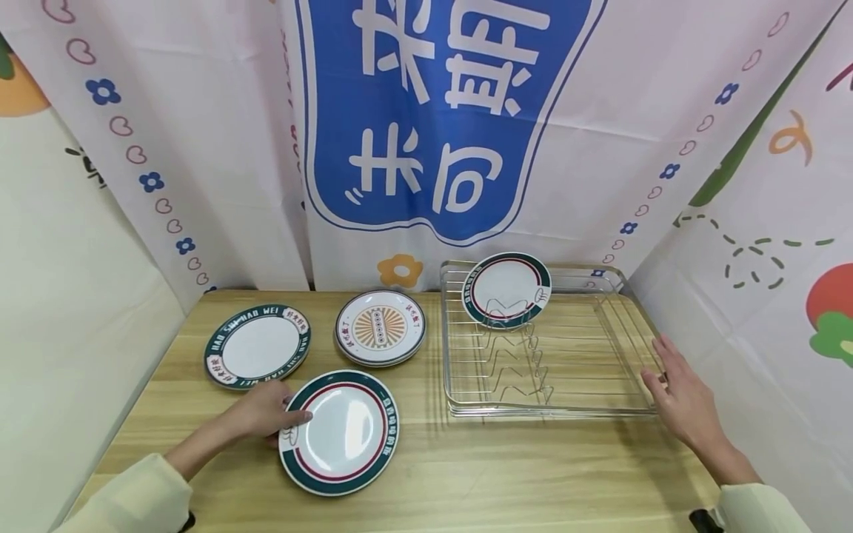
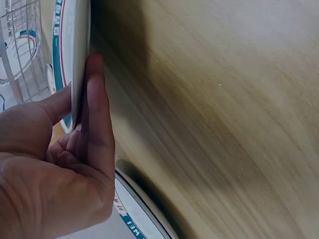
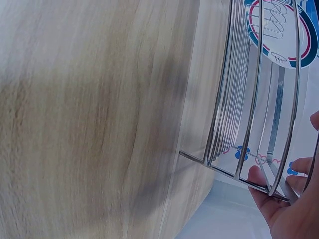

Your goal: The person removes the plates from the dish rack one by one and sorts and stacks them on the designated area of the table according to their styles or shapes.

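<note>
My left hand (image 1: 269, 411) pinches the left edge of a plate (image 1: 341, 437) with a dark green rim and red inner ring, thumb on its upper face and fingers beneath. In the left wrist view, this plate (image 2: 79, 55) is raised off the wood, seen nearly edge-on. At the right, my right hand (image 1: 683, 396) holds the side of a wire dish rack (image 1: 553, 409) near its front corner, thumb on the inner side and fingers along the outside. A similar green-rimmed plate (image 1: 506, 285) leans upright at the rack's back.
Behind my left hand, a green-rimmed plate with lettering (image 1: 260, 346) lies on the wooden table (image 1: 480, 474). Stacked white plates (image 1: 381, 329) with an orange sunburst sit to its right, beside the rack. Printed curtains (image 1: 220, 148) hang at the back and sides.
</note>
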Motion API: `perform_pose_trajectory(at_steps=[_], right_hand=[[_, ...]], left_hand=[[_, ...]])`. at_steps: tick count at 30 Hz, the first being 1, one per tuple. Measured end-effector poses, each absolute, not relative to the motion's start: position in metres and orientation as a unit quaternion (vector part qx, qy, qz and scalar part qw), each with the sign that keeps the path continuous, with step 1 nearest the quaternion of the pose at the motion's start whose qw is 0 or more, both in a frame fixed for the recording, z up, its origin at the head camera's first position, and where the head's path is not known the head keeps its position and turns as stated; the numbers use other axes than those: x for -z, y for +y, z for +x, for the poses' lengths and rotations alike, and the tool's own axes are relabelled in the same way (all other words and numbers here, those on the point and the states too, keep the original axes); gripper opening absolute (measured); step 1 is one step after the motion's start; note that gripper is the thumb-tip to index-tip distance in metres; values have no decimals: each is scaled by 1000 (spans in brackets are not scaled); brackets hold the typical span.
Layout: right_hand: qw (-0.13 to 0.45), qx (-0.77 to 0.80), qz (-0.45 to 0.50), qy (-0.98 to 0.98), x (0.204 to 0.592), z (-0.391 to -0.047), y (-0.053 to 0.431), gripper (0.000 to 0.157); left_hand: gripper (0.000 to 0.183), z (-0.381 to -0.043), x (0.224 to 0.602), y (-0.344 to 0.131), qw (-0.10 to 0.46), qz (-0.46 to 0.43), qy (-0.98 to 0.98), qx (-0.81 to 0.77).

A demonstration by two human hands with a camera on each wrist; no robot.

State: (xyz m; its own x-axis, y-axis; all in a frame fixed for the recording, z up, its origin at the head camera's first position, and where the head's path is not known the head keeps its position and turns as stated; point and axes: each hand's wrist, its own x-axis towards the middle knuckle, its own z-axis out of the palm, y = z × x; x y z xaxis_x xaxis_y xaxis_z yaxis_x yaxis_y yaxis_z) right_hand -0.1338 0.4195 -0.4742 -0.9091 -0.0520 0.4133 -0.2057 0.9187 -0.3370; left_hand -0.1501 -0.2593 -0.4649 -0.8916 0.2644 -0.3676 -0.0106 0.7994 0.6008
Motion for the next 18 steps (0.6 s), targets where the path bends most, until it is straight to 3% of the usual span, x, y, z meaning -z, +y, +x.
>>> perform_pose_trajectory(at_steps=[18], right_hand=[[205, -193, 71, -957, 475, -135, 421, 59]], left_hand=[[35, -145, 472, -252, 241, 45, 939, -240]])
